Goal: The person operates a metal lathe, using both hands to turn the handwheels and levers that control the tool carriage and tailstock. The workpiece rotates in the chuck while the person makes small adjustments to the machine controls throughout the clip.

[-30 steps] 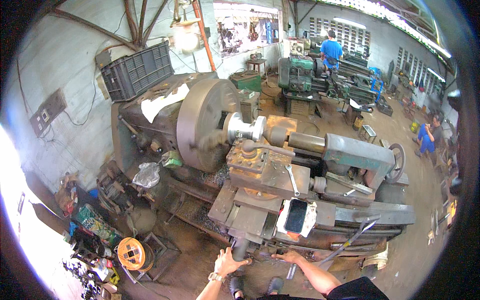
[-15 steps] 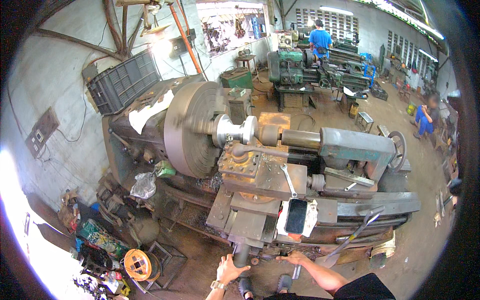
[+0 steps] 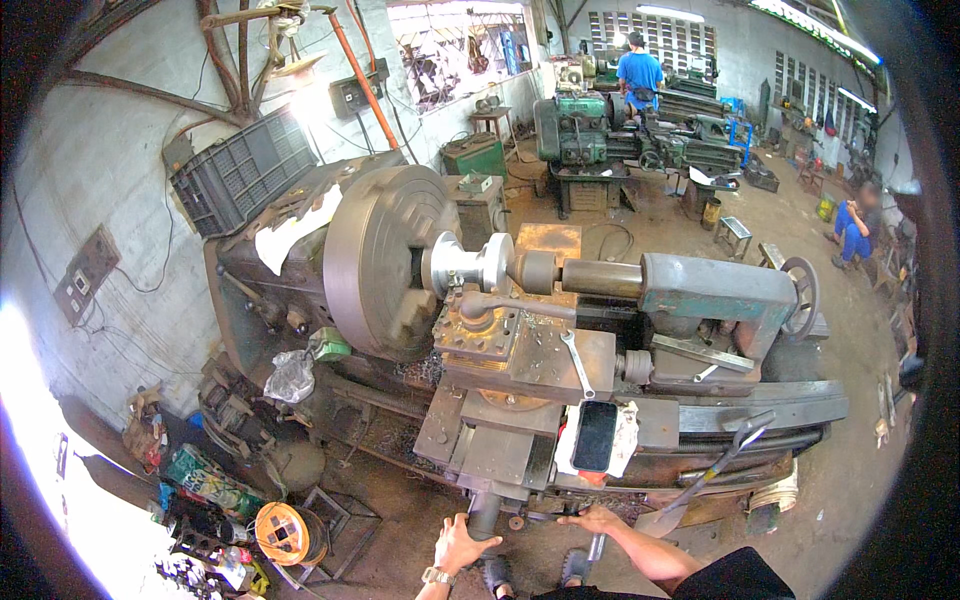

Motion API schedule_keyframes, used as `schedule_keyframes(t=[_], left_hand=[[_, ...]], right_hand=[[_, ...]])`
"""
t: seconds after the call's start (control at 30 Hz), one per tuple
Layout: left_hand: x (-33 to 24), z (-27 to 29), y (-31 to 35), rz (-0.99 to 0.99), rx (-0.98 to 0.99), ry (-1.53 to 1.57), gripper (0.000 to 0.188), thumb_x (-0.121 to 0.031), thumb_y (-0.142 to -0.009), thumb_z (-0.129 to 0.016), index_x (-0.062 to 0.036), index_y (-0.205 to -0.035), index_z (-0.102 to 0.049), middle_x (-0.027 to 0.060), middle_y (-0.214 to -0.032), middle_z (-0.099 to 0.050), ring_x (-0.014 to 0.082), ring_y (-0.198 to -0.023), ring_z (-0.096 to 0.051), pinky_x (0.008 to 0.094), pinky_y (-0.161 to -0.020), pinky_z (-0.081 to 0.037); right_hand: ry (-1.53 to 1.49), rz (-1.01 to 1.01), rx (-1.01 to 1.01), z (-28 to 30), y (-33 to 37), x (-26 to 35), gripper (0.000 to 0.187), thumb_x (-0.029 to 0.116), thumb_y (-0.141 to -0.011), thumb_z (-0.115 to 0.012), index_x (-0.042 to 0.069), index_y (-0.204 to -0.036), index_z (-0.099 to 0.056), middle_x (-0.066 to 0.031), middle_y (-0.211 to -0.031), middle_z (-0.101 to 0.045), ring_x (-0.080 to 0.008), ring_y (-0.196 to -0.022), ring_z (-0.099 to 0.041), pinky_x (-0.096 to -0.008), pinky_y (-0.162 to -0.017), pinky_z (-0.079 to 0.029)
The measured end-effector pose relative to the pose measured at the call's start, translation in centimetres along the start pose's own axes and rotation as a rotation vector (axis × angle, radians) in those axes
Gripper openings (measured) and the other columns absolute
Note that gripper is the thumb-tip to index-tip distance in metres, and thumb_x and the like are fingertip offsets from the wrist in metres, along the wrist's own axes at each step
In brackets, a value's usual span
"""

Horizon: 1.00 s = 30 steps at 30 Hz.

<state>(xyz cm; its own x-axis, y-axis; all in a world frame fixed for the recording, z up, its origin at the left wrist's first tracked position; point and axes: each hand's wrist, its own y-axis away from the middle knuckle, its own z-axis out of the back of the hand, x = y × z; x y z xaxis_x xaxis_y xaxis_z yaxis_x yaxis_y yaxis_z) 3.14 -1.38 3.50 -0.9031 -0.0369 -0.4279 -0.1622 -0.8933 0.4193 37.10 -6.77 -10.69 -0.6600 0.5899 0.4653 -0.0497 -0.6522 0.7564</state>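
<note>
Quite shiny; silvery, spool-shaped workpiece (image 3: 468,263)

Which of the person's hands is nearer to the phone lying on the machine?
Right. The right hand is just below the phone in the picture; the left hand is farther off, below it and to the left.

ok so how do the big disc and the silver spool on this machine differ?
Size: the big disc is far larger across than the silver spool.
Finish: the disc is dull brownish grey; the spool is bright and shiny.
Shape: the disc is one broad wheel with a stepped face; the spool has a narrow waist between two wider ends.
Shared: both look like round metal.
</note>
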Motion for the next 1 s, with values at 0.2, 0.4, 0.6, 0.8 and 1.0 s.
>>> schedule_keyframes(t=[0.2,0.4,0.6,0.8,1.0], left_hand=[[0.0,-0.1,0.0,-0.007,-0.010,0.013,0.110,-0.074,-0.063,-0.083,0.0015,-0.137,-0.050,0.0254,-0.131,-0.054,0.0420,-0.122,-0.057,0.0487,-0.103,-0.049],[0.1,-0.1,0.0,-0.005,-0.012,0.024,0.110,-0.075,-0.062,-0.083,0.0007,-0.136,-0.050,0.0249,-0.130,-0.054,0.0417,-0.123,-0.056,0.0494,-0.104,-0.049],[0.0,0.0,0.0,-0.016,-0.008,0.026,0.104,-0.068,-0.065,-0.084,0.0003,-0.136,-0.050,0.0263,-0.130,-0.056,0.0430,-0.123,-0.056,0.0498,-0.104,-0.048],[0.0,0.0,0.0,-0.009,0.002,0.017,0.107,-0.072,-0.064,-0.083,0.0010,-0.135,-0.051,0.0263,-0.128,-0.056,0.0427,-0.121,-0.057,0.0498,-0.103,-0.049],[0.0,0.0,0.0,-0.013,-0.005,0.020,0.110,-0.074,-0.063,-0.083,0.0013,-0.136,-0.051,0.0266,-0.128,-0.055,0.0429,-0.121,-0.058,0.0499,-0.103,-0.049]], right_hand=[[-0.015,0.056,-0.006,-1.1,-2.1,-2.3,0.097,0.091,-0.065,-0.066,0.002,-0.105,-0.074,-0.0189,-0.108,-0.073,-0.0366,-0.107,-0.067,-0.0442,-0.096,-0.051],[-0.032,0.063,-0.080,-2.1,-3.0,-3.4,0.093,0.088,-0.067,-0.068,0.003,-0.105,-0.074,-0.0167,-0.104,-0.074,-0.0340,-0.106,-0.068,-0.0425,-0.095,-0.051],[0.007,-0.025,-0.020,-2.4,-3.9,-4.3,0.088,0.087,-0.068,-0.068,0.010,-0.110,-0.076,-0.0153,-0.108,-0.075,-0.0331,-0.106,-0.068,-0.0430,-0.094,-0.051],[-0.021,-0.007,-0.052,-2.1,-3.1,-4.0,0.092,0.088,-0.066,-0.067,0.011,-0.115,-0.076,-0.0140,-0.112,-0.075,-0.0332,-0.109,-0.068,-0.0418,-0.097,-0.050],[-0.067,0.005,0.067,-0.9,-2.2,-3.5,0.091,0.085,-0.068,-0.070,0.010,-0.119,-0.074,-0.0153,-0.118,-0.073,-0.0332,-0.113,-0.066,-0.0417,-0.099,-0.050]])
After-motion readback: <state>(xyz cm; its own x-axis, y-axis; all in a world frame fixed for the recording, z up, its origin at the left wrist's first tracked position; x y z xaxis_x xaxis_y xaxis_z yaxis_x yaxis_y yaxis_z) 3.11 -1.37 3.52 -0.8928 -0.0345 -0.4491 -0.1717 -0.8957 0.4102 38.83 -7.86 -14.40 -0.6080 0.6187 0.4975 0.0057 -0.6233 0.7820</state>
